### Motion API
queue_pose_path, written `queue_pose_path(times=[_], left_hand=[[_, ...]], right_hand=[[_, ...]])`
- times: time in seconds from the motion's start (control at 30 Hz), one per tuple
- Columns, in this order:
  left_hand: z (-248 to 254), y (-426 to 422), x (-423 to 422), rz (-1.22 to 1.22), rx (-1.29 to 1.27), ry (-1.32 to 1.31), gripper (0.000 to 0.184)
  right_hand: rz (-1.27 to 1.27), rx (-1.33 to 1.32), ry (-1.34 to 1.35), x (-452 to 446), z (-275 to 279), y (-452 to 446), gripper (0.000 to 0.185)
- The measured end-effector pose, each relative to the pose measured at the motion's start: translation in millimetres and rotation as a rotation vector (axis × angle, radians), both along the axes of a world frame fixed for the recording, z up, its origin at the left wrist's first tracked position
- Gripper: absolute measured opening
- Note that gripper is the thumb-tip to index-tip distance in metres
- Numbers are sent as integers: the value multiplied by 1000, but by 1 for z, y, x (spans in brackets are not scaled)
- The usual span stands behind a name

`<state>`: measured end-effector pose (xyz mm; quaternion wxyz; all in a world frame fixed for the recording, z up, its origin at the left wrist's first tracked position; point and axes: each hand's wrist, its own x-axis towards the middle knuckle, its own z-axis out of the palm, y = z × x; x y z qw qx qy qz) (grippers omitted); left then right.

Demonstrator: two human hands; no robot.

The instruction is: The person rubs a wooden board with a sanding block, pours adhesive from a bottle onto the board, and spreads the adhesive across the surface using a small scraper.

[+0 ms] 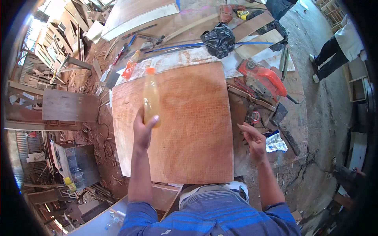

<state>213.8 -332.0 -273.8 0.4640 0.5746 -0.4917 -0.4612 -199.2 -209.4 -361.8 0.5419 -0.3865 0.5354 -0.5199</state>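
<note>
My left hand [143, 128] is wrapped round the lower part of a plastic bottle [151, 96] with an orange cap and a yellowish filling. The bottle stands upright above a brown wooden panel [193, 129] with a faint grid pattern. Off the panel's right edge, my right hand [255, 142] is closed, with a small thin light-brown piece [239, 126] at its fingertips; its kind is too small to tell. Just beside that hand lies a crumpled silver foil packet [276, 143]. A tape measure [255, 117] and a hammer [279, 114] rest a little beyond it.
A red power tool [264, 78] sits on the right of the workbench. Behind the panel are a black plastic bag [219, 40], an orange-red bottle [130, 66], and a red drill [226, 13]. A person [338, 49] stands at the far right. Wood scraps litter the left floor.
</note>
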Motion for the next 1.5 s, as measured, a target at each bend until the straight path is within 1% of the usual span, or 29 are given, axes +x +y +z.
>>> queue_pose_path(times=[0.1, 0.13, 0.2, 0.23, 0.27, 0.3, 0.37, 0.4, 0.43, 0.47, 0.5, 0.53, 0.57, 0.6, 0.67, 0.73, 0.77, 0.83, 0.87, 0.97, 1.0, 1.07, 1.1, 1.13, 1.17, 1.23, 1.27, 1.37, 1.5], left_hand=[[37, 56, 7, 187, 11, 94, 59], [31, 70, 20, 240, -8, 186, 55], [18, 88, 40, 265, -59, 200, 50], [26, 96, 43, 280, -88, 207, 47], [35, 100, 49, 258, -86, 180, 43], [50, 104, 59, 258, -156, 80, 43], [111, 113, 71, 251, -280, -122, 42], [157, 120, 63, 440, -509, -127, 40], [189, 129, 91, 481, -751, -567, 32], [230, 145, 104, 550, -960, -364, 34], [258, 158, 118, 577, -1154, -253, 36], [270, 171, 128, 578, -1270, -191, 38], [269, 179, 131, 559, -1319, -165, 40], [247, 180, 127, 507, -1248, -198, 41], [168, 169, 103, 342, -920, -330, 45], [88, 168, 75, 180, -544, -338, 49], [70, 173, 67, 169, -464, -311, 51], [90, 170, 61, 261, -570, -83, 56], [108, 176, 77, 251, -639, -117, 75], [157, 164, 49, 204, -847, 121, 76], [153, 156, 48, 154, -782, 98, 76], [137, 144, 37, 176, -645, 389, 70], [131, 140, 29, 186, -559, 533, 70], [130, 134, 19, 300, -475, 607, 70], [127, 128, 15, 308, -443, 671, 71], [118, 115, 8, 330, -381, 796, 72], [125, 107, -6, 487, -305, 895, 68], [110, 95, -11, 462, -281, 975, 66], [101, 84, -17, 426, -285, 1041, 66]], right_hand=[[-46, 0, 27, 16, 18, 13, 27], [-53, 2, 28, 24, 14, 21, 27], [-29, -2, 10, 45, 21, 38, 27], [-14, -8, 0, 56, 24, 46, 28], [-22, 6, -1, 69, 24, 54, 28], [-2, -1, 17, 77, 27, 61, 29], [29, -1, 54, 95, 43, 74, 30], [31, -14, 97, 97, 41, 83, 30], [35, -28, 141, 96, 36, 90, 30], [39, -45, 183, 97, 33, 96, 30], [11, -58, 151, 103, 39, 102, 30], [-18, -73, 118, 110, 48, 106, 29], [-48, -89, 83, 116, 55, 110, 29], [-70, -92, 71, 119, 58, 113, 29], [-129, -95, 40, 126, 59, 122, 28], [-141, -79, 37, 129, 52, 133, 26], [-147, -78, 44, 126, 52, 132, 26], [-144, -144, 99, 118, 56, 118, 25], [-111, -124, 119, 119, 55, 132, 25], [-99, 31, 6, 118, 54, 125, 23], [-102, 13, 4, 120, 54, 114, 22], [-120, -3, -1, 129, 53, 101, 21], [-119, -13, -88, 132, 53, 96, 21], [-117, -21, -174, 134, 54, 87, 21], [-113, -30, -257, 136, 55, 79, 21], [11, 2, -253, 137, 68, 66, 22], [75, 16, -254, 138, 79, 60, 23], [65, 8, -330, 152, 113, 48, 26], [87, -40, -391, 158, 118, 32, 28]])
